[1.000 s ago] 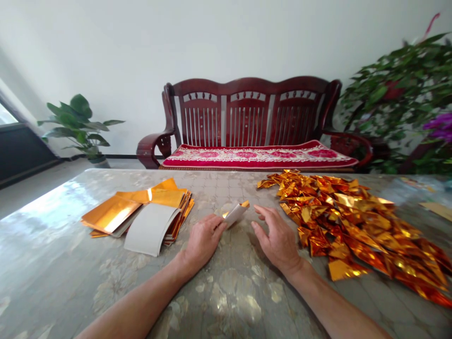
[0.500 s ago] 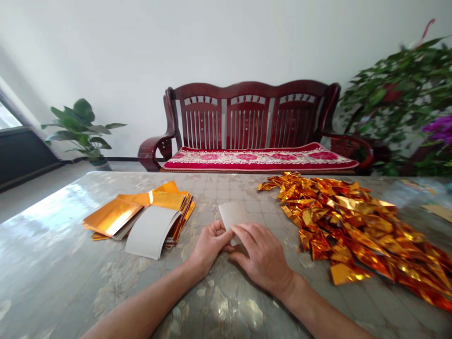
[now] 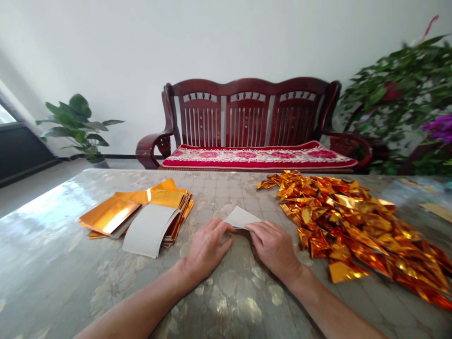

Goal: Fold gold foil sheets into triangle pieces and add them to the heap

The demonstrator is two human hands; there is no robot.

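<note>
Between my hands, just above the table, is a small sheet of paper (image 3: 241, 217) with its pale grey side up and one corner pointing away from me. My left hand (image 3: 211, 244) grips its left edge, the fingers partly hidden from view. At the right edge, my right hand (image 3: 273, 247) pinches the paper between thumb and fingers. To the left lies a stack of gold foil paper (image 3: 109, 213), with grey-backed sheets (image 3: 150, 231) curving over its front. A large heap of folded gold foil pieces (image 3: 339, 216) spreads over the table's right side.
The table (image 3: 226, 301) has a shiny patterned cover. Clear plastic (image 3: 418, 190) and a piece of brown card (image 3: 438, 212) lie at the far right. Behind stands a dark red wooden bench (image 3: 247, 113) with a floral cushion (image 3: 259, 156). Potted plants (image 3: 79, 129) flank it.
The sheet has turned from upright and slanted to corner-forward, lying flatter. My hands have moved apart, now at its two sides; before, they met at its near end.
</note>
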